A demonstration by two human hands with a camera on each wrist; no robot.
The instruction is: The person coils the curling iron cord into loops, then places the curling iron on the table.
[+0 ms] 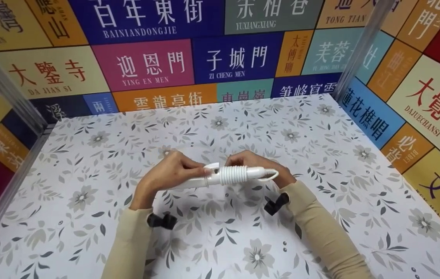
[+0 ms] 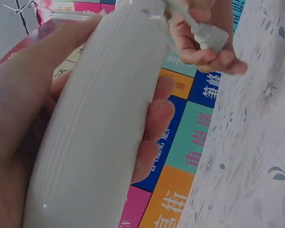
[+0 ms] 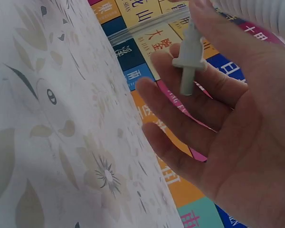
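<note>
My left hand [image 1: 171,170] grips the smooth white handle of a handheld appliance [image 2: 99,114], thumb along one side and fingertips around the other. Fine ridges run along the handle. A white cord [image 1: 233,175] is wound in tight coils around the part to the right, and a loop of it sticks out at the far end. Behind the coils is my right hand [image 1: 256,161], partly hidden in the head view. In the right wrist view it holds the cord's small white plug [image 3: 189,64] between thumb and index finger, the other fingers loosely spread.
Below the hands lies a table with a white floral cover [image 1: 220,240]. Colourful panels with Chinese lettering [image 1: 239,58] stand at the back and both sides. Clear upright edging [image 1: 359,50] runs along the corners. Black straps [image 1: 161,221] sit on both sleeves.
</note>
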